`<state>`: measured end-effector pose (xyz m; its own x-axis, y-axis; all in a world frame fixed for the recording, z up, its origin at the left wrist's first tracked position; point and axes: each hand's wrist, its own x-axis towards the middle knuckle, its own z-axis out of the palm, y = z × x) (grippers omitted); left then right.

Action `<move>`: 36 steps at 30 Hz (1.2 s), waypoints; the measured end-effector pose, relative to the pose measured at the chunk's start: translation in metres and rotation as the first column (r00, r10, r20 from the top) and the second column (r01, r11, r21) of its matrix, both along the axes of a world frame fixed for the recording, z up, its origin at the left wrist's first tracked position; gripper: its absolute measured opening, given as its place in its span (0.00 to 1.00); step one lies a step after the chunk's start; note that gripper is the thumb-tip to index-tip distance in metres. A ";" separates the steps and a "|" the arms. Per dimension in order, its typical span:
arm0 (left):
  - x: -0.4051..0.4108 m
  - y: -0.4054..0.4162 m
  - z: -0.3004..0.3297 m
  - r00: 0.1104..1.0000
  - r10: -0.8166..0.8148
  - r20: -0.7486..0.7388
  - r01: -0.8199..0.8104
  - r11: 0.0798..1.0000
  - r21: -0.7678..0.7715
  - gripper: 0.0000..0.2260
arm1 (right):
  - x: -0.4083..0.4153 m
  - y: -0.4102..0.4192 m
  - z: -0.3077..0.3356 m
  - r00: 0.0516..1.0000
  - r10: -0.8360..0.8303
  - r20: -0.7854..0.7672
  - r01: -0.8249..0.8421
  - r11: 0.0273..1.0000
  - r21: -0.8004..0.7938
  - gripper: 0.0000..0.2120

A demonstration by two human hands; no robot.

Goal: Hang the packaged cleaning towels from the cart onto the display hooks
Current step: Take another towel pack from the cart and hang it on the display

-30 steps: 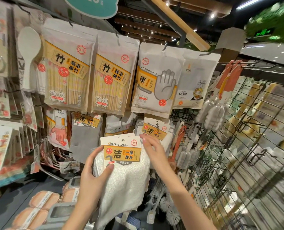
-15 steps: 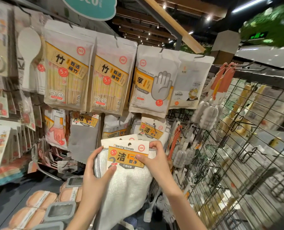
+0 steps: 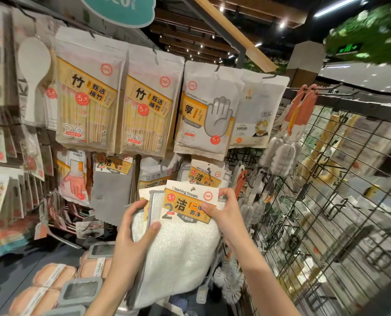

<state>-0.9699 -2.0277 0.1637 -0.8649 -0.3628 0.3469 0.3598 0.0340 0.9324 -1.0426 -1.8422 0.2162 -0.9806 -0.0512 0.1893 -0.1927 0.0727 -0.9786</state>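
One towel pack point(image 3: 185, 226) is in hand below the hung packs point(image 3: 204, 175) — not yet hooked. Left hand point(image 3: 130, 238) closed on cloth, right hand point(image 3: 224, 210) pinching the header card point(image 3: 191, 200); the hook itself seems hidden.

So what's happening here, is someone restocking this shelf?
Yes. A person is holding a pack of cleaning towels up to a shop display. The left hand supports the white cloth, and the right hand pinches the card header. The pack is not yet on a hook; matching towels hang just behind it, below the disposable gloves.
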 end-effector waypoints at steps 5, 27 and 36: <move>-0.005 0.002 0.003 1.000 -0.009 0.000 0.009 1.000 -0.001 0.14 | -0.003 0.004 0.002 1.000 -0.021 -0.022 0.022 0.999 0.024 0.17; -0.032 -0.006 0.005 0.995 0.080 -0.051 -0.080 0.997 0.011 0.15 | -0.071 0.023 -0.020 0.962 -0.273 -0.023 0.269 0.957 -0.112 0.17; -0.041 -0.010 0.007 0.994 0.104 -0.044 -0.102 0.994 0.044 0.16 | -0.100 0.026 -0.022 0.932 -0.363 0.011 0.358 0.915 -0.187 0.14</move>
<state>-1.0113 -2.0375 0.1708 -0.8058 -0.4639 0.3682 0.3990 0.0342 0.9163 -1.1423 -1.8158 0.1937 -0.9213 0.3424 0.1844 -0.2097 -0.0381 -0.9770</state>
